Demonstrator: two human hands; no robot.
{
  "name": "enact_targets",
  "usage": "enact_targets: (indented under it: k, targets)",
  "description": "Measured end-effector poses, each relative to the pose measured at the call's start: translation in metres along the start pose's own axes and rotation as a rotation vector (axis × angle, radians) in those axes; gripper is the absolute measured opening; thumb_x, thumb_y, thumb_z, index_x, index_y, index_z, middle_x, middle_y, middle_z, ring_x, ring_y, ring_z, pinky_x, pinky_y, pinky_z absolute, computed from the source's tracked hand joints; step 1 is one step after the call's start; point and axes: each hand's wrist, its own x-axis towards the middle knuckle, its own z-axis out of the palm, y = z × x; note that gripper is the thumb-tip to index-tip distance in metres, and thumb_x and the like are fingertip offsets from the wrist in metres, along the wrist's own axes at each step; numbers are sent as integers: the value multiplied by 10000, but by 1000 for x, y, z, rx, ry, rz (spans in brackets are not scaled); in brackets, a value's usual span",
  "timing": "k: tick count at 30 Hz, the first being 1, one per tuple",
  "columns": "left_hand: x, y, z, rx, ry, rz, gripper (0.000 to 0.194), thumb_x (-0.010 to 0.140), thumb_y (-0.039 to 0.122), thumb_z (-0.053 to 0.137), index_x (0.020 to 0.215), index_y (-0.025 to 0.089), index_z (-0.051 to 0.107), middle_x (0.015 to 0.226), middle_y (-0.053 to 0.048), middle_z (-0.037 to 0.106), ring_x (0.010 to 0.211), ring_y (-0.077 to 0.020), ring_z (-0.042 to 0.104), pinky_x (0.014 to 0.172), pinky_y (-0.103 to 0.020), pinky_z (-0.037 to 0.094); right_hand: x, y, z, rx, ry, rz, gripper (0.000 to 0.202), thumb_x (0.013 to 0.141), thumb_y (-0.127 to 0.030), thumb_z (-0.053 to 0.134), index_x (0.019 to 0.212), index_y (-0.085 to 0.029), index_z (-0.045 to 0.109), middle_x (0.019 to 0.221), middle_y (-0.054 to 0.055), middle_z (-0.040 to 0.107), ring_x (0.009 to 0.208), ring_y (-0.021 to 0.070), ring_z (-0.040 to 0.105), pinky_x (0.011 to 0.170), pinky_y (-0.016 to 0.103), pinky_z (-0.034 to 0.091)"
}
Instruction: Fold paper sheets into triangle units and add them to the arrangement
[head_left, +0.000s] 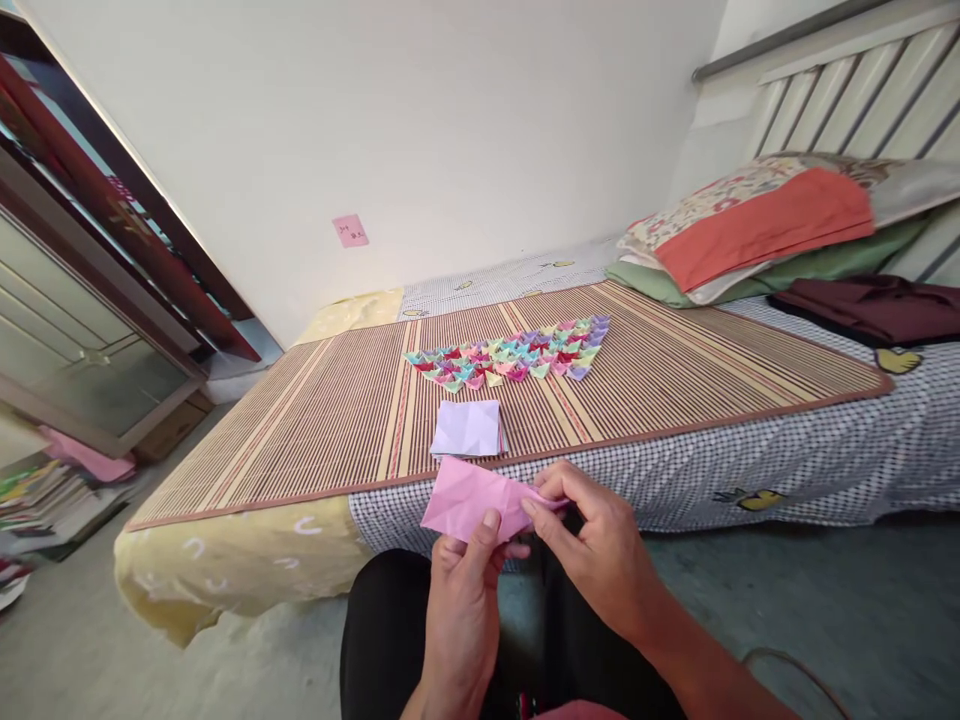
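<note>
The pink paper [459,500] is held at lower centre, in front of the bed's near edge: it is clasped between thumb and fingers by the left grip [466,590], and its narrow right end is pinched by the right grip [596,525]. If unevenly pulled, the paper could be torn or its creases skewed; if the left thumb were lifted, the flat part could swing loose and be dropped towards the knees [394,590]. Just beyond, at centre, a paper stack [466,428] is laid near the mat's [300,425] edge, where it could be knocked askew by a stray knuckle. Farther up, rows of folded pieces [517,352] are set out; being light, they might be scattered if the bed [240,560] were jolted.
</note>
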Motion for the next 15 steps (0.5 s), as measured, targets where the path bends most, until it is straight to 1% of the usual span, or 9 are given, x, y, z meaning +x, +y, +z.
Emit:
enact_targets:
  k: [4,7,11,15]
  targets:
    - [1,-1,-2,-11,32,8,195,722,295,918,801,141,828,840,-81,820,775,-227,761,657,-290,625,0,1,2,-7,-1,-7,253,967,-198,589,723,-230,526,735,2,580,671,161,561,628,270,438]
    - [1,-1,-3,-5,65,23,222,695,296,932,806,137,824,847,-78,818,728,-199,741,626,-267,615,-1,3,4,-14,-7,1,254,968,-204,592,724,-226,523,730,1,577,683,165,558,647,279,436]
    - [-1,0,-4,50,61,33,249,699,348,925,795,140,826,825,-80,810,708,-199,723,595,-261,597,-1,3,6,-10,-43,41,252,968,-219,594,726,-225,522,714,-4,572,671,162,552,646,281,428]
    - [-3,-3,-8,99,80,65,263,730,401,899,798,160,820,829,-83,812,708,-221,730,640,-297,600,-1,1,6,3,-61,87,236,961,-236,596,732,-224,542,704,-7,579,666,166,555,652,288,429]
